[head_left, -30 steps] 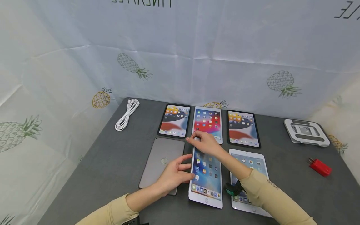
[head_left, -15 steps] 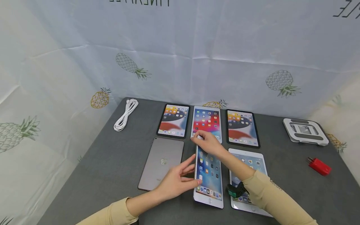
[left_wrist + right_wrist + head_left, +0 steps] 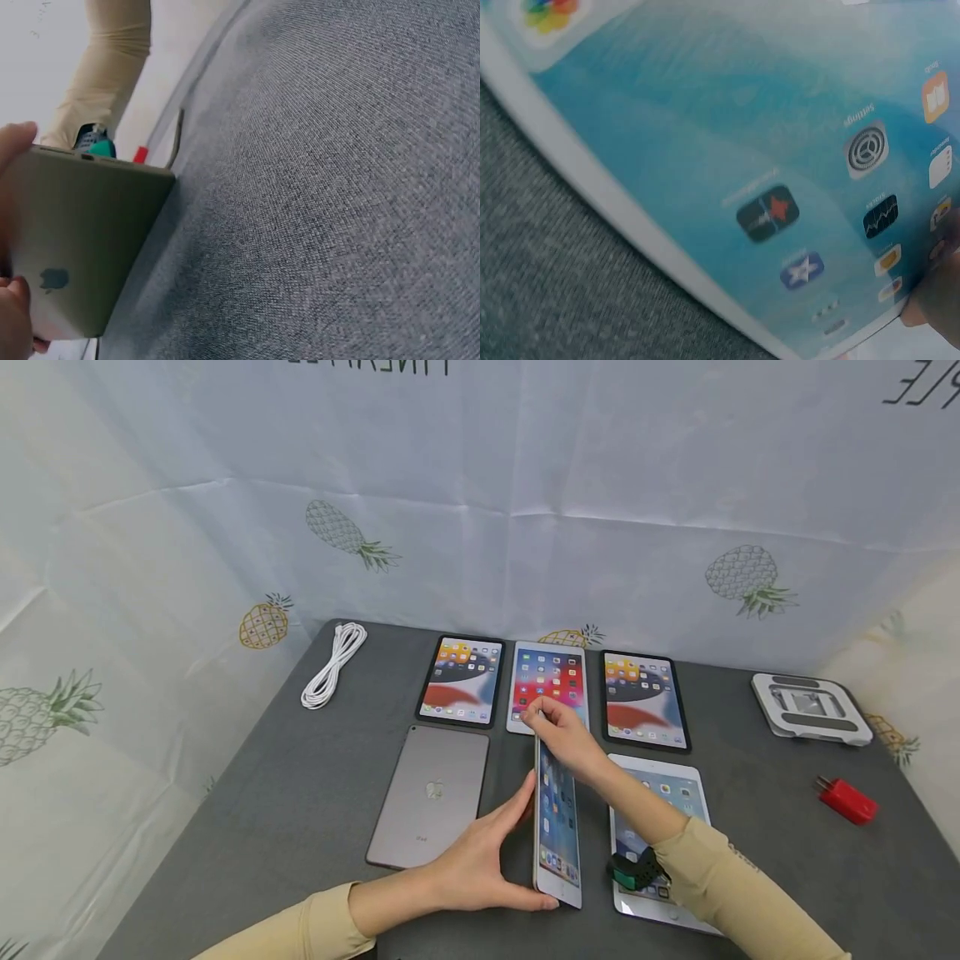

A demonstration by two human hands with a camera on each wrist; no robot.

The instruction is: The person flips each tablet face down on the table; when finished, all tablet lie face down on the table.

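Observation:
A white-framed tablet (image 3: pixel 558 827) stands tilted up steeply on its long right edge, its lit screen turned to the right. My right hand (image 3: pixel 566 739) pinches its top end. My left hand (image 3: pixel 480 864) holds its raised left side, the thumb at the bottom corner and the fingers toward the far end. The left wrist view shows the tablet's metallic back (image 3: pixel 82 232) with an apple logo; my left thumb (image 3: pixel 15 139) touches its edge. Close up in the right wrist view is the screen (image 3: pixel 727 172) with app icons.
A grey tablet (image 3: pixel 431 793) lies face down at left, a white tablet (image 3: pixel 667 793) face up at right. Behind lie three lit tablets: left (image 3: pixel 461 681), middle (image 3: pixel 551 677), right (image 3: pixel 645 702). White cable (image 3: pixel 333 664), folded stand (image 3: pixel 812 708) and red charger (image 3: pixel 847 800) lie toward the sides.
The held tablet has turned from nearly flat, face up, to steeply tilted, its left side rising. My left hand has moved right and its thumb now reaches the bottom corner; the right hand keeps the top.

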